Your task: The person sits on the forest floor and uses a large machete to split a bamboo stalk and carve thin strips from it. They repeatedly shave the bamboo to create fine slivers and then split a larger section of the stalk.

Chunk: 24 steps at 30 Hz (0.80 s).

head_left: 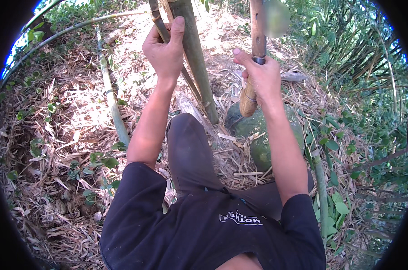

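My left hand is raised and closed around a thin brown bamboo strip, thumb pointing up. Right beside it, a thick green bamboo pole slants down to the ground, close to my bent knee. My right hand grips a machete by its pale wooden handle. The machete's brownish blade points up and away from me, and its tip runs out of the picture. Below my right hand lies a large, rounded, dark green thing with wood chips on it; its kind I cannot tell.
A cut bamboo stem lies on the left over dry leaf litter. A long thin bamboo stem arches across the upper left. Another green stem stands at the right, near leafy plants. Dense bamboo growth fills the far right.
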Motion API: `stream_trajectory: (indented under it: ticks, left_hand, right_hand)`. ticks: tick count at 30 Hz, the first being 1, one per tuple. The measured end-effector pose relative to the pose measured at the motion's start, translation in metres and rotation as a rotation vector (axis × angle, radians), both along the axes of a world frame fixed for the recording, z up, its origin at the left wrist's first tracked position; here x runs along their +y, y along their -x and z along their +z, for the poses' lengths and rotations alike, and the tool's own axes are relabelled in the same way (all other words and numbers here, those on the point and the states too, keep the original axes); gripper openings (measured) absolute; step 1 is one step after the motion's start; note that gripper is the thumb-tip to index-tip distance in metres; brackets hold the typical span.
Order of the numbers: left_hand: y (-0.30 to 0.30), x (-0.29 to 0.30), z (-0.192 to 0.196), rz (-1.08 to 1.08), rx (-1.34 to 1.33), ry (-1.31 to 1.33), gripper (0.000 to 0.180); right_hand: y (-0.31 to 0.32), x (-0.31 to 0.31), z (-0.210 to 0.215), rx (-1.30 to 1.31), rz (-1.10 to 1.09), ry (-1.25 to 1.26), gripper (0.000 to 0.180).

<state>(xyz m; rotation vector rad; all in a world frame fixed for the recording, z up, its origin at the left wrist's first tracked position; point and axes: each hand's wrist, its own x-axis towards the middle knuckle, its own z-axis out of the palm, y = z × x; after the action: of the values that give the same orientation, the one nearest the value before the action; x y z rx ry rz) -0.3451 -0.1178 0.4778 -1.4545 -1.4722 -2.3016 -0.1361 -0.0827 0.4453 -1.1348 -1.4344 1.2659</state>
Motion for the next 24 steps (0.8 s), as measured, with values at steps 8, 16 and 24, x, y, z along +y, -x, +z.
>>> stream_trajectory:
  ticks: [8,16,24]
  left_hand:
    - [-0.032,-0.016,0.011,0.118,0.049,0.056,0.03]
    - [-0.054,-0.021,0.012,0.028,0.055,-0.009,0.016]
    - [-0.02,-0.049,0.016,0.145,0.47,-0.308,0.037]
  right_hand:
    - [0.028,-0.005,0.052,0.015,0.078,-0.159,0.062]
    - [0.045,0.023,0.098,0.204,0.345,-0.218,0.054]
    - [0.03,0.016,0.097,0.284,0.456,-0.208,0.054]
